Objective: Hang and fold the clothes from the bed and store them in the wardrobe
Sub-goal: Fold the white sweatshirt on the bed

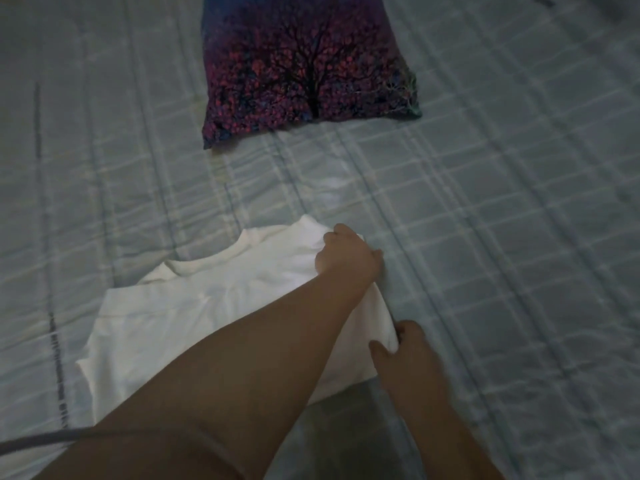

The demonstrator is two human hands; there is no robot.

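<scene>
White shirt [194,306], rumpled on the bed [519,237], edge gripped by left hand [346,258] and right hand [405,355].

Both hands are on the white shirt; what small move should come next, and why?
Probably lift the right edge and fold it leftward over the white shirt: the left hand and right hand both grip that edge.

We see a white cloth T-shirt [194,306], soft and matt, smooth apart from faint creases. Under it, the pale blue-grey checked bedspread [485,237] is matt fabric with stitched lines. The purple-and-red tree-print pillow [298,71] looks like matt printed cloth too.
</scene>
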